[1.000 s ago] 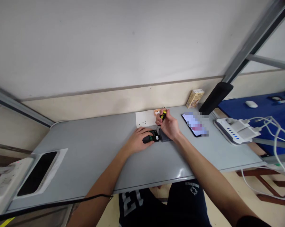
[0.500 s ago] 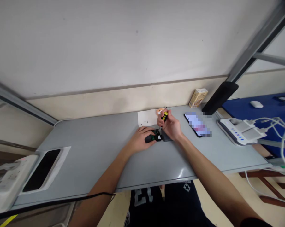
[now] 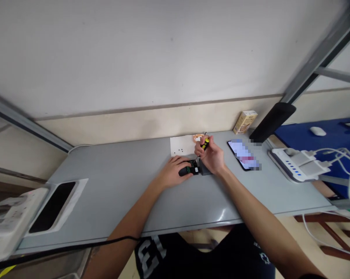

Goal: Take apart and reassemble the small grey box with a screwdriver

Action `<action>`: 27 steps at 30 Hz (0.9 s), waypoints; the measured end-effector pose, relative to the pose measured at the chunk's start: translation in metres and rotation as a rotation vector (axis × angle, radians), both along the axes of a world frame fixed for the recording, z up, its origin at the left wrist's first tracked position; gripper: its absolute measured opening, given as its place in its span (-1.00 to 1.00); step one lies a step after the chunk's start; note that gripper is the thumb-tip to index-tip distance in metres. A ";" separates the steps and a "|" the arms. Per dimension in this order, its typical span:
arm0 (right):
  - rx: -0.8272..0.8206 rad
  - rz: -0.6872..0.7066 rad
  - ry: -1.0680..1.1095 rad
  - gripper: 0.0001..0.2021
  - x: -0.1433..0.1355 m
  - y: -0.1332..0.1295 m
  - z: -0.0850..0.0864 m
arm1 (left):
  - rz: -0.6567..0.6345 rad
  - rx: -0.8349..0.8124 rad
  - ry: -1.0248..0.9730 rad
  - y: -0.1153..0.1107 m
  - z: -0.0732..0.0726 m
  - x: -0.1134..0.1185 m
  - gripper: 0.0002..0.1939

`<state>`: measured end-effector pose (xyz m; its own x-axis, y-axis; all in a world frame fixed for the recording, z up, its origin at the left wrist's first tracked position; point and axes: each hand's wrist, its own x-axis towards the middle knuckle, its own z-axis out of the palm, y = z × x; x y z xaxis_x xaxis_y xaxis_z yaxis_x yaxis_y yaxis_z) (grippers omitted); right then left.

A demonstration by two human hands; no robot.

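Observation:
My left hand [image 3: 171,173] is wrapped over a small black device [image 3: 184,171] on the desk, holding it down. Green circuit parts show in its opened body; the fingers cover much of it. My right hand [image 3: 214,158] grips a yellow-and-black screwdriver [image 3: 205,144], its thin shaft slanting down to the device. Whether the tip sits in a screw is too small to tell. Beside the device, under my right hand, lies a dark grey block [image 3: 205,169]. Just behind is a white sheet [image 3: 186,143] with several tiny dark screws [image 3: 179,150] on it.
On the right are a lit phone [image 3: 243,155], a small carton [image 3: 245,121], a black cylinder [image 3: 272,122] and a white power strip [image 3: 291,166] with cables. A dark phone [image 3: 53,207] lies left, beside a white socket unit [image 3: 23,217]. A wall closes off the back.
The view has shifted slightly and the legs below the desk have spread apart. Both hands keep their holds; the screwdriver handle is turned a little.

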<state>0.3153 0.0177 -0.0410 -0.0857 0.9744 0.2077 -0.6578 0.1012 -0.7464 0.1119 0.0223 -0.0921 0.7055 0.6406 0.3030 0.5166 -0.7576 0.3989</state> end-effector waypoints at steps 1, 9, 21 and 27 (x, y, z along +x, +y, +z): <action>0.006 0.011 0.007 -0.63 0.000 0.000 0.000 | 0.000 0.003 0.000 0.000 0.000 0.000 -0.76; -0.005 0.013 -0.027 -0.63 -0.001 -0.003 0.001 | 0.002 -0.011 0.003 -0.001 0.003 0.000 -0.75; 0.043 -0.009 -0.075 -0.63 -0.005 -0.003 0.000 | -0.001 -0.012 -0.017 0.000 0.000 0.000 -0.78; 0.052 -0.052 -0.047 -0.76 -0.005 0.002 -0.005 | -0.005 0.009 -0.007 0.001 0.000 0.001 -0.79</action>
<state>0.3104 0.0193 -0.0460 -0.0462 0.9658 0.2553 -0.6150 0.1739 -0.7691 0.1131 0.0229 -0.0920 0.7068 0.6340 0.3138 0.5097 -0.7640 0.3956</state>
